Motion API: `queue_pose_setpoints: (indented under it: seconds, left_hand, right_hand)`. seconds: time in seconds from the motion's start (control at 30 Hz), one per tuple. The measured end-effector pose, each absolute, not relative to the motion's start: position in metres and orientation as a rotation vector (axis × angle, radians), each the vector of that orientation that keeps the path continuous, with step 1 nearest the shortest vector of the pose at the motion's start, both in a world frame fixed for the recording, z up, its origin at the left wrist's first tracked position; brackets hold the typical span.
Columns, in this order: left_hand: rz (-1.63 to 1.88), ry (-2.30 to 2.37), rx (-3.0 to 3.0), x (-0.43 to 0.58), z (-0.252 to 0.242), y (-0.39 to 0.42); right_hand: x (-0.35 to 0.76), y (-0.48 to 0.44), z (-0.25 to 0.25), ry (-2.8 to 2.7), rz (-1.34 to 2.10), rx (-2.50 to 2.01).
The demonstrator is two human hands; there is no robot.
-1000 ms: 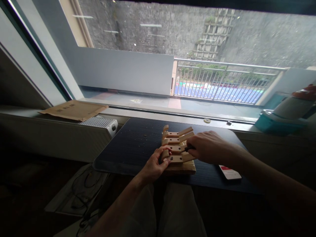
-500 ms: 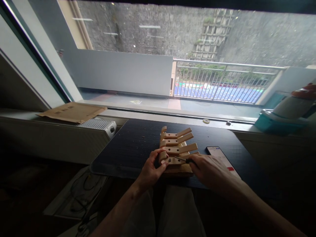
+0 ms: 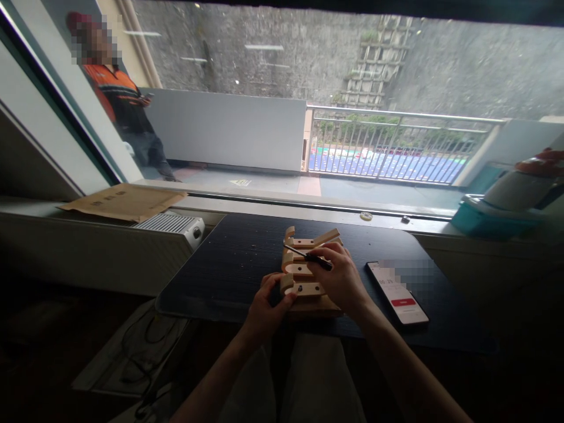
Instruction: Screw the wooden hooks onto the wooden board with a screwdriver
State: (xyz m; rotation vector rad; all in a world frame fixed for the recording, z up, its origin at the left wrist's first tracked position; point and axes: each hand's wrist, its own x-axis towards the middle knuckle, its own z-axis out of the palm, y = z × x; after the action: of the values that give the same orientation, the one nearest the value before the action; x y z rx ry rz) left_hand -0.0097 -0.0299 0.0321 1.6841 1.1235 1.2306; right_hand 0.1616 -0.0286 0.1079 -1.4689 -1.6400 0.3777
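Note:
Several curved light-wood pieces with dark holes lie in a row on a wooden block at the near part of the table. My left hand is closed on the left curled end of the nearest wooden hook, thumb in front and fingers behind. A dark screw-like spot shows in that hook's left hole. In my right hand is a screwdriver with a black handle, fingers wrapped round it. Its thin shaft points left and slightly up, above the farther wooden pieces. My right hand hides their right ends.
On the dark table, a phone lies to the right. A tape roll sits on the window sill, with a teal box farther right. A brown envelope rests on the left ledge. Outside the window stands a person.
My right hand has lifted the screwdriver off the nearest hook and moved it up and left over the farther pieces. My left hand stays on the hook. A person has appeared outside at left.

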Motion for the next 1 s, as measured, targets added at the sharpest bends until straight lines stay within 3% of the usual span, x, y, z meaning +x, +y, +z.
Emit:
queue_pose_setpoints:
  seconds: [0.3,1.0]
  left_hand:
    - [1.205,1.119,1.677,-0.0098,0.0328,-0.0288]
    - [1.137,1.037,1.684,-0.0157,0.0344,-0.0331]
  right_hand:
    - [0.1577,-0.03,0.1085,-1.684,0.532,-1.757]
    - [0.1613,-0.032,0.1113,-1.833,0.628,-1.653]
